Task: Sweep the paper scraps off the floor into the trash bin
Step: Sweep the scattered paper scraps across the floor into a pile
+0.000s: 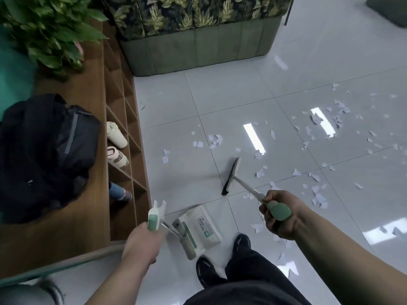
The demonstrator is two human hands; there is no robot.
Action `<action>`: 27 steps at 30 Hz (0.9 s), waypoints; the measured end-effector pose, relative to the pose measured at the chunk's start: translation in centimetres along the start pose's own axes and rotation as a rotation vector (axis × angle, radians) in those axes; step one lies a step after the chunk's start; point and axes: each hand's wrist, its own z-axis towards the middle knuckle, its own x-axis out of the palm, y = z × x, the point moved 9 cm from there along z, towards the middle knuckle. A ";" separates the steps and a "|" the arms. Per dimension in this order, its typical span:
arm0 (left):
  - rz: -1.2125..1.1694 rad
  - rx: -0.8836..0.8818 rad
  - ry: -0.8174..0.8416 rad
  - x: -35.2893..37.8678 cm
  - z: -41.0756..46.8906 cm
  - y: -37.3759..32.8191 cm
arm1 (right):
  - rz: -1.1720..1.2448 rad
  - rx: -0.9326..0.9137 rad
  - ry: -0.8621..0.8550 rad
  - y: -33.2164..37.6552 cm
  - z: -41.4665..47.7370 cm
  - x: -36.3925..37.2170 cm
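Your right hand (278,213) grips the broom (231,176), head angled toward scattered paper scraps (319,199); your left hand (145,241) holds the dustpan (198,230) handle, ready to catch them.

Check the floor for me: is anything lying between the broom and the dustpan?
Nothing visible. Only bare tile lies between the broom and the dustpan. Most scraps lie to the right of the broom. No trash bin is in view.

Pale scraps (259,172) on grey floor (231,100); leaf-patterned green sofa (198,25).
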 end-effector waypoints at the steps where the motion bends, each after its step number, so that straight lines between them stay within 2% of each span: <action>1: -0.004 -0.002 -0.001 -0.1 0.1 -0.2 | 0.004 -0.011 0.007 0.2 -0.3 0.1; 6: -0.049 -0.036 -0.003 0.2 0.9 -0.8 | -0.029 -0.063 0.065 2.5 -1.0 1.2; 10: -0.090 -0.051 -0.011 0.4 1.8 -1.8 | -0.083 -0.033 0.183 4.3 0.2 4.1; 20: -0.126 -0.213 -0.099 0.0 5.6 -6.3 | -0.325 0.076 0.406 12.4 9.1 18.5; 24: -0.150 -0.268 -0.100 0.3 7.0 -8.9 | -0.333 0.152 0.432 15.9 12.9 22.5; 27: -0.165 -0.283 -0.106 0.3 7.8 -11.2 | -0.333 0.206 0.413 17.8 14.4 22.9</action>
